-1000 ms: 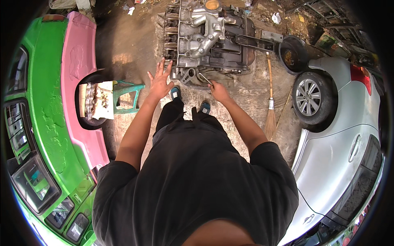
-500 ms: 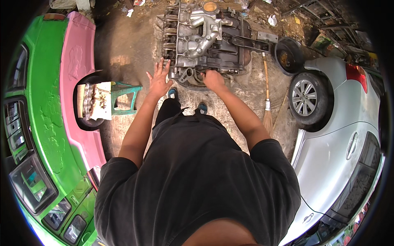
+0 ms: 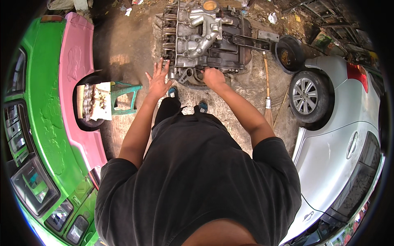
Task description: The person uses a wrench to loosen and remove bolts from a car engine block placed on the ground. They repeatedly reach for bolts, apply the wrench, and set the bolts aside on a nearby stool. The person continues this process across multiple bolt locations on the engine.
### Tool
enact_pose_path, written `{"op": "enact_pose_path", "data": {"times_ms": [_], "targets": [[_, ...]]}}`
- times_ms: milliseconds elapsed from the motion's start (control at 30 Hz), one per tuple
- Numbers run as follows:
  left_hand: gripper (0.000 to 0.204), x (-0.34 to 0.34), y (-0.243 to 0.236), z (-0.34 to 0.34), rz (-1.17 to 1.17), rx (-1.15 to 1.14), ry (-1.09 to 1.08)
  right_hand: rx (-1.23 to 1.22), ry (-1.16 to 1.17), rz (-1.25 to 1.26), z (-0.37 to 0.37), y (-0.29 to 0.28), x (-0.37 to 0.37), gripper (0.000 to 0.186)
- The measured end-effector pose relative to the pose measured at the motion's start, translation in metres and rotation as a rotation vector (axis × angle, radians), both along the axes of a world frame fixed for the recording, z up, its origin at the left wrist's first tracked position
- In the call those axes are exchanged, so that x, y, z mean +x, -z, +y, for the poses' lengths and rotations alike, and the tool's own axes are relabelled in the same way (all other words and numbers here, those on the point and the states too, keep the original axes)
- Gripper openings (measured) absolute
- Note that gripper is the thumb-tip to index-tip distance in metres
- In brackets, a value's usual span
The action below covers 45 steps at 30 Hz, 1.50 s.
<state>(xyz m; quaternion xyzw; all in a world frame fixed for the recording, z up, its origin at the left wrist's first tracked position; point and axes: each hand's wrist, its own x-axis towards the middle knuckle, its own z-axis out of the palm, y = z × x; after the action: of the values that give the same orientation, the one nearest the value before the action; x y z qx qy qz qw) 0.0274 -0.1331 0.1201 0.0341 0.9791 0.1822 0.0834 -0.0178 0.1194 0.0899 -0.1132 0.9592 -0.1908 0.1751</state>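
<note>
An engine (image 3: 199, 45) lies on the ground at the top of the view, with a silver branched intake manifold (image 3: 207, 37) across its middle. My left hand (image 3: 158, 80) is open, its fingers spread, with the fingertips at the engine's near left corner. My right hand (image 3: 214, 78) is closed at the engine's near edge, knuckles up. What it grips is hidden under the fingers. Just left of that hand is a grey metal bracket with a round hole (image 3: 187, 76).
A pink and green vehicle (image 3: 78, 57) stands at the left, beside a green plastic stool (image 3: 123, 98) and a board carrying a metal part (image 3: 93, 100). On the right are a broom (image 3: 268, 102), a black basin (image 3: 289, 53) and a silver car (image 3: 336, 135).
My right hand has shifted up very slightly, and its elbow has moved a little outward. My left hand stays in nearly the same place.
</note>
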Motion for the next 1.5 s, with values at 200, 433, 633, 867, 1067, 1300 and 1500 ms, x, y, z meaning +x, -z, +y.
{"op": "enact_pose_path", "data": {"times_ms": [200,433,633,867,1067,1300,1500], "targets": [[0.088,-0.001,-0.004,-0.004,-0.012,-0.009,0.023,0.018,0.01,0.059,0.01,0.018,0.008,0.039],[0.086,-0.002,-0.006,-0.005,-0.002,0.013,0.024,0.004,0.034,0.08,0.004,0.01,0.003,0.037],[0.087,-0.001,-0.006,-0.006,-0.02,0.001,0.031,-0.027,0.094,0.099,0.007,0.02,0.006,0.039],[0.089,-0.004,-0.012,-0.007,-0.065,-0.026,0.049,-0.05,0.195,0.069,0.009,0.083,0.011,0.042],[0.088,-0.005,-0.015,-0.006,-0.086,-0.036,0.054,-0.317,0.34,-0.158,-0.006,0.136,0.01,0.055],[0.089,-0.003,-0.014,-0.002,-0.079,-0.013,0.029,-0.395,0.138,-0.147,0.017,0.129,0.02,0.05],[0.089,-0.002,-0.005,-0.001,-0.021,0.033,0.015,-0.174,0.205,-0.22,0.054,0.062,0.037,0.047]]}}
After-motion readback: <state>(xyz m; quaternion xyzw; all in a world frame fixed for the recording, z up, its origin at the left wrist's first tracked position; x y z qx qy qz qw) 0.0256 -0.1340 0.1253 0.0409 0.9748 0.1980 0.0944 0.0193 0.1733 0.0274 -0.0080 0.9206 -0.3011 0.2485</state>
